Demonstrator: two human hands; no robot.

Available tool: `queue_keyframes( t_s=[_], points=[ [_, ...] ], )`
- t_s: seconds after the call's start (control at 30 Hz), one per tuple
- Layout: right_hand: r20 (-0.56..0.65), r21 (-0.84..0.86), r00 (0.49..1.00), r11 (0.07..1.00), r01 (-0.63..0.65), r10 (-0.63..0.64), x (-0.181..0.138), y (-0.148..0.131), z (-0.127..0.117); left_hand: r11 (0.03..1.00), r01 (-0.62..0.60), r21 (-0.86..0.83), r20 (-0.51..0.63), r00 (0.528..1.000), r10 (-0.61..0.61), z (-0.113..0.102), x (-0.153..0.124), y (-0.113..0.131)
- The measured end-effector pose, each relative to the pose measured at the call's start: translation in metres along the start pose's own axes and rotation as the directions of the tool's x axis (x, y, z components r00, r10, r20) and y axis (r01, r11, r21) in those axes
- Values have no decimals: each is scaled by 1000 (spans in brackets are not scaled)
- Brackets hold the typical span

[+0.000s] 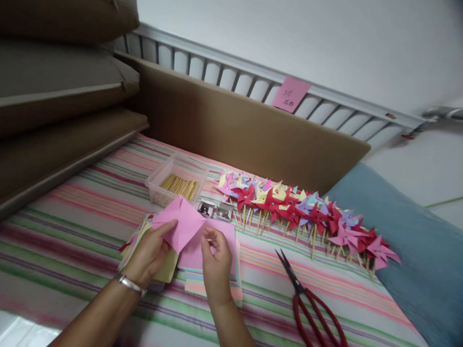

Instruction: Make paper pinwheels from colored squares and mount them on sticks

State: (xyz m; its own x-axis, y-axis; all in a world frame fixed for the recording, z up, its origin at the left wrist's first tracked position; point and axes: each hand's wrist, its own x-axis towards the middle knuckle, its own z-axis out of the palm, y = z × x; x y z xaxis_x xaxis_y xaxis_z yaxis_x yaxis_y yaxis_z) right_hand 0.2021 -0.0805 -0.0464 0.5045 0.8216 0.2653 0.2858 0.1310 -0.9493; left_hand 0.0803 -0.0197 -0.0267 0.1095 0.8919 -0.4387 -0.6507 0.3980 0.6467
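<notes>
My left hand (148, 253) pinches a folded pink paper square (180, 221) by its left corner and holds it tilted above a stack of coloured paper sheets (213, 270). My right hand (217, 258) is just right of it, fingers curled in a pinch near the pink paper's lower right edge; what the fingertips grip is hidden. A metal bracelet sits on my left wrist. Both hands hover over the paper stack on the striped cloth (72, 212).
A clear plastic box of wooden sticks (177, 184) stands behind the paper. A long row of finished paper pinwheels (300, 212) runs to the right. Red-handled scissors (311, 303) lie at the front right. Two small metal clips (216, 210), a cardboard panel (246, 135) and dark cushions (54, 96) surround.
</notes>
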Motion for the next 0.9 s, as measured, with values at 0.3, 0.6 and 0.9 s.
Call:
queue_keyframes(
  t_s=[0.3,0.6,0.9],
  points=[
    [350,-370,795,707,603,-495,-12,-12,3,997,9,74,95,995,-16,-2,-5,8],
    [349,-340,898,857,387,-267,-4,-13,-4,986,-21,163,275,961,-25,1,-13,3],
    [177,-210,984,976,57,-19,-1,-12,-6,951,-55,305,360,931,-61,4,-15,-9]
  ],
)
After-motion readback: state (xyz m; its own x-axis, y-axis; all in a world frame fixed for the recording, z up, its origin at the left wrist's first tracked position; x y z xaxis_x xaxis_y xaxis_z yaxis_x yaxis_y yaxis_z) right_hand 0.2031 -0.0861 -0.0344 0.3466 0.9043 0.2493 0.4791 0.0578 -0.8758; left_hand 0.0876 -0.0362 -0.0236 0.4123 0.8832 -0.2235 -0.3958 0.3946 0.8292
